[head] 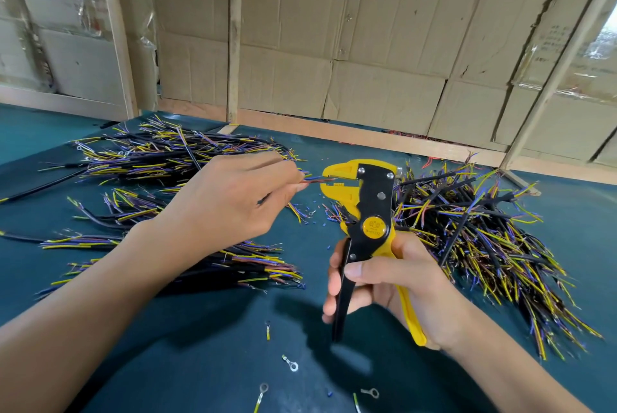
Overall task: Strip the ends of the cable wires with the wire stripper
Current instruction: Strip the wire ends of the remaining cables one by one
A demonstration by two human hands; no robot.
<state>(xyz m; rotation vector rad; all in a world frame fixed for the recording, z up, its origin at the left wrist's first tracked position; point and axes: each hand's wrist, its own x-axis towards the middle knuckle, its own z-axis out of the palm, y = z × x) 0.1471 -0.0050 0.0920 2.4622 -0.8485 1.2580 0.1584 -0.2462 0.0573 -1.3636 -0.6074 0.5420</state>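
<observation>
On the green tabletop (207, 362), far left, lie several bundles of cable pieces (173, 152) w/ yellow, purple and brown cores fanned out; can't tell from here which ends are bare. L hand (230, 202) hovers above them, fingers curled, pinching 1 thin brown wire (317, 180) and feeding its tip into the stripper's mouth. Tip sits right betw. the yellow jaws, which look slightly apart, so the squeeze seems not made yet.

Center: wire stripper (364, 212), yellow and black, held upright. R hand (394, 282) wraps both handles, thumb across the front, fingers round the black lever. Handles look only partly closed.

Near edge of table: a few loose ring terminals (293, 365) and tiny blue and yellow insulation scraps (314, 212) scattered under the tool, which suggests some ends are done already.

Right: 1 more big heap of cables (484, 232), dark jackets w/ colored cores sticking out.

Judging by 2 large piles and little scrap, the job's likely partway, w/ plenty left. Which pile is finished, can't say.
</observation>
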